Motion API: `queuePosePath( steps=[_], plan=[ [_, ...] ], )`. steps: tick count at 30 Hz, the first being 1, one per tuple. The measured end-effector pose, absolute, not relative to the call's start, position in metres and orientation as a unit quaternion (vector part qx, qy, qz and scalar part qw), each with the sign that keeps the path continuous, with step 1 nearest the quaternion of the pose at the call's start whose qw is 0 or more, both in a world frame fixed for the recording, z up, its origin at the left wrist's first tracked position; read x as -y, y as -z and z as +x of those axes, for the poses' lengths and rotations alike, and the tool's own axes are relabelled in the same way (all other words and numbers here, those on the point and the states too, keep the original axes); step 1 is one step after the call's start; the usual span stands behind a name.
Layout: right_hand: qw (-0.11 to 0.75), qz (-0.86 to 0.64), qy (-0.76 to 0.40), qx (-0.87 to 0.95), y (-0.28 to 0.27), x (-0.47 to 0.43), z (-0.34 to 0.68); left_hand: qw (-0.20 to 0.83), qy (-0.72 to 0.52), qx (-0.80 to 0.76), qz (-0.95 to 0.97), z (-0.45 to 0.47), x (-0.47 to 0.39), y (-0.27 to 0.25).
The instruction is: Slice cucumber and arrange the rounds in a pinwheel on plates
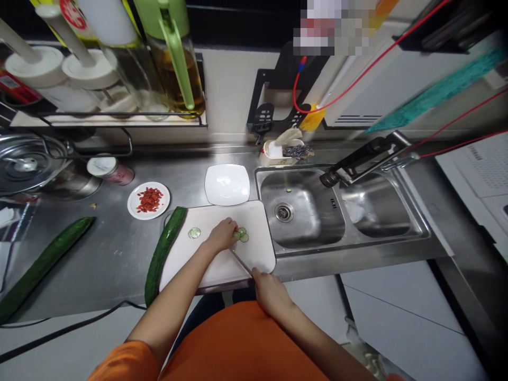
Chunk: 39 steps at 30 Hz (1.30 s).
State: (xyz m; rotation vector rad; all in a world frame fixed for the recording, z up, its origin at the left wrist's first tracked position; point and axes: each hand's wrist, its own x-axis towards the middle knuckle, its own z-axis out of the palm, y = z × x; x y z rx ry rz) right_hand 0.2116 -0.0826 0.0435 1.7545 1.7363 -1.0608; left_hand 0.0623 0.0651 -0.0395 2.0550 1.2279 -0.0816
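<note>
On the white cutting board (182, 264), my left hand (221, 234) has its fingers closed at the edge of a few cucumber slices (243, 236), pinching some of them at the fingertips. My right hand (272, 292) is wrapped round the handle of a knife (240, 260), whose thin blade points up-left towards the left hand. Another cucumber slice (194, 233) lies apart on the left of the board. Along the board's left edge rests a long green cucumber (164, 254).
A second cucumber (47, 264) lies far left on the steel counter. Behind the board are a square white plate (227, 184) and a small plate of red pieces (148, 200). The double sink (305, 211) adjoins on the right. An oil bottle (174, 63) stands on the rack.
</note>
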Motion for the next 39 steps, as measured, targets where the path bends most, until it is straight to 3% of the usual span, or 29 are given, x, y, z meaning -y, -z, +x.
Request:
queuePosePath(
  steps=[10,17,39],
  plan=[
    [0.234,0.633,0.399,-0.621,-0.046,0.078,0.212,0.444,-0.074,-0.578,0.681,0.036,-0.055,0.038],
    [0.219,0.642,0.393,-0.621,-0.048,0.069,0.202,0.398,-0.113,-0.682,0.603,0.011,-0.034,0.047],
    [0.202,0.643,0.354,-0.649,-0.034,0.06,0.174,0.344,-0.103,-0.712,0.603,0.015,-0.027,0.045]
  ],
)
